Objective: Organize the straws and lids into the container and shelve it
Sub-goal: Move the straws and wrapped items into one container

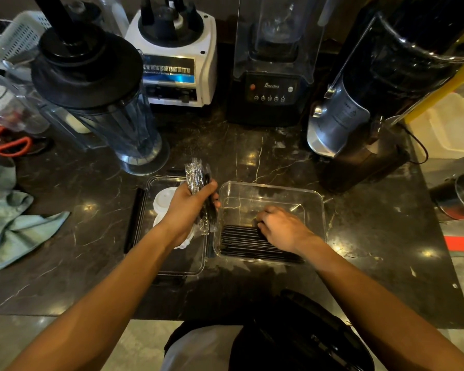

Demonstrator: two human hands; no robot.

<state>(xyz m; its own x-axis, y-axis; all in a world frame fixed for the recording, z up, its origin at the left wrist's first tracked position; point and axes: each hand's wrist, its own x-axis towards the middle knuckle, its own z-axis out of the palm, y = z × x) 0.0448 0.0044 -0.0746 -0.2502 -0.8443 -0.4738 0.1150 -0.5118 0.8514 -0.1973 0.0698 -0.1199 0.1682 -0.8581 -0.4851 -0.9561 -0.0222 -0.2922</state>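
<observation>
1. Head view: I stand at a dark marble counter with pale veins and lamp glare. Along the back stand a blender jug with a black lid, a white blender base, a black blender under a clear hood, and a tall dark machine at the right.
2. A pale green cloth lies crumpled at the left edge, with orange-handled scissors beyond it.
3. My left hand is closed around a bundle of wrapped straws, held upright over the gap between the two clear boxes.
4. My right hand is inside the clear container, fingers curled down onto the black straws lying flat along its near side.
5. White lids sit in the clear tray to the left, half hidden by my left wrist.
6. The room's corners bend and darken; a metal cup is cut off at the right. I cannot tell what my right fingertips pinch.
</observation>
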